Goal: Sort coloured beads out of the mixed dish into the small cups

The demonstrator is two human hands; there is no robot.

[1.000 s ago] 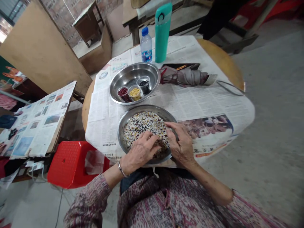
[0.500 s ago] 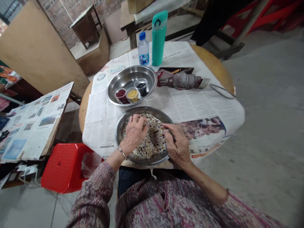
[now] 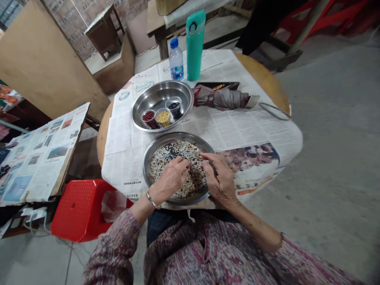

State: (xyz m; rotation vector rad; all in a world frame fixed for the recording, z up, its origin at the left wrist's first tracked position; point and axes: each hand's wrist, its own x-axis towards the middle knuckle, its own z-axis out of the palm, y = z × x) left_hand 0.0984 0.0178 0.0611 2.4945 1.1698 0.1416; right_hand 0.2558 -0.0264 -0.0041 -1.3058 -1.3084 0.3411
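Left hand (image 3: 169, 181) palm down, fingers loosely curled, tips in the mixed grains (image 3: 190, 153). Right hand (image 3: 219, 180) half open, heel by the rim of the steel plate (image 3: 175, 135), index reaching over the grains. Neither clenched, no visible grip. Grains lie in the plate, under and between the hands. Just beyond: steel bowl (image 3: 157, 99) holding three cups (image 3: 164, 118).

Plate (image 3: 145, 168) of mixed grains (image 3: 178, 152) on newspaper (image 3: 118, 158); behind it, basin (image 3: 157, 95) with three cups (image 3: 164, 118)
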